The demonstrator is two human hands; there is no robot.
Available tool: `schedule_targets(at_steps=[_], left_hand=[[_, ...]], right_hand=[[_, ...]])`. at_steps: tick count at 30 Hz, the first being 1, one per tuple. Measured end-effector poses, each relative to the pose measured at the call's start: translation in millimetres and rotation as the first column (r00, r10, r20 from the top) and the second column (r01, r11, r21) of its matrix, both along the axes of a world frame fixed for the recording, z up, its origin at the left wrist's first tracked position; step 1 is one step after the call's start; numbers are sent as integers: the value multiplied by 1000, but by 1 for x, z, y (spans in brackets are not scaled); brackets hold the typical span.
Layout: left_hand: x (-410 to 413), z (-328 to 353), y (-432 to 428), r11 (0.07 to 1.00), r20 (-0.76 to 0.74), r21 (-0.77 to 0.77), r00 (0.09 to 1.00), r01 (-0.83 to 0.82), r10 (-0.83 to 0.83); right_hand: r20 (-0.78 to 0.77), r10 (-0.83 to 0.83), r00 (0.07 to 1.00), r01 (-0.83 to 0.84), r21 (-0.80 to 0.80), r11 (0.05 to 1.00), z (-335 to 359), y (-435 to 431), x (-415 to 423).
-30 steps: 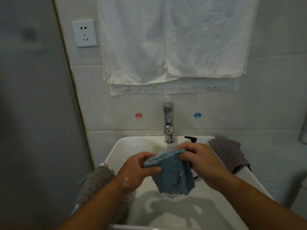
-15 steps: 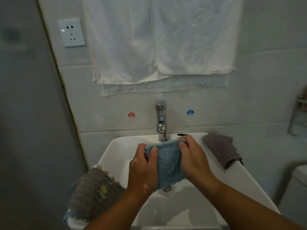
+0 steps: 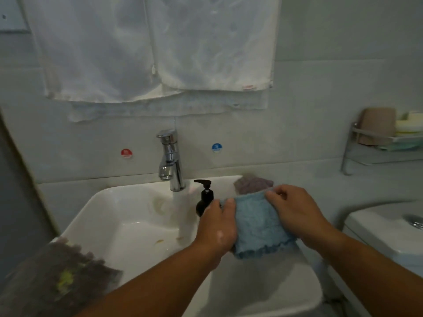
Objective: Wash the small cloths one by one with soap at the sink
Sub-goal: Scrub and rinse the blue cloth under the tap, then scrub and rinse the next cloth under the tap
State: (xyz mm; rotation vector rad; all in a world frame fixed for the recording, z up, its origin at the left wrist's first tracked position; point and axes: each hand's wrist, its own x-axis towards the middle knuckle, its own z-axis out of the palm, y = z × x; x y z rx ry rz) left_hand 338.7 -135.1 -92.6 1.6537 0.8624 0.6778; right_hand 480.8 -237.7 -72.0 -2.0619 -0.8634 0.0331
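Note:
A small blue cloth (image 3: 258, 227) hangs spread between both hands over the right side of the white sink (image 3: 128, 216). My left hand (image 3: 217, 227) pinches its upper left corner, with soap foam on the knuckles. My right hand (image 3: 295, 211) grips its upper right edge. A black soap pump bottle (image 3: 204, 197) stands on the sink's back rim, just left of my left hand. A grey-purple cloth (image 3: 251, 183) lies on the back right rim, partly hidden behind the blue cloth. Another dark grey cloth (image 3: 57, 275) lies over the front left rim.
The chrome tap (image 3: 170, 156) stands at the back of the sink, with no water seen running. White towels (image 3: 151, 49) hang on the wall above. A wire rack (image 3: 380, 136) with soaps sits at the right. A white toilet tank (image 3: 384, 229) stands right of the sink.
Both hands have carried the blue cloth from under the tap to the right side of the sink. The view has swung right, uncovering the soap bottle.

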Motion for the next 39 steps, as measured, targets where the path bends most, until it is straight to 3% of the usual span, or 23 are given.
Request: schedule_targets(at_steps=[3,7,11,19,22,26,29,32,34,37,39], left_hand=[[45,7,3,1000,-21,11,1000,-8,9],[86,-5,18,998,-97,60,994,-36,42],[104,-20,27,992,-181,114,980,-58,78],[126,-26,37,993,-263,83,959,-83,102],[126,-27,36,995,-278,72,957,-65,82],[109,-26,40,999,-348,42,937,-17,30],[81,-17,37,994,-340,-102,938,36,-69],[47,0,30,979,-383,-111,901,173,-203],[18,15,29,957,-456,-42,847,286,-273],[-34,31,39,867,-618,142,727,477,-299],[-75,38,51,759,-738,310,648,573,-188]], right_hand=[[-123,-28,992,36,63,997,1,-1,37],[-171,-48,984,58,52,997,-13,16,75],[-251,-11,968,26,58,998,-35,34,95],[-374,26,927,55,206,977,-67,61,105],[-335,13,942,51,183,982,-72,58,106],[-152,-83,985,78,-36,996,-66,42,111],[10,-108,994,109,-54,993,-44,24,108],[190,-1,982,4,-18,1000,-13,16,81],[293,186,938,-155,-125,980,6,14,52],[316,489,813,-327,-447,833,23,19,7],[257,636,727,-367,-638,677,25,27,-25]])
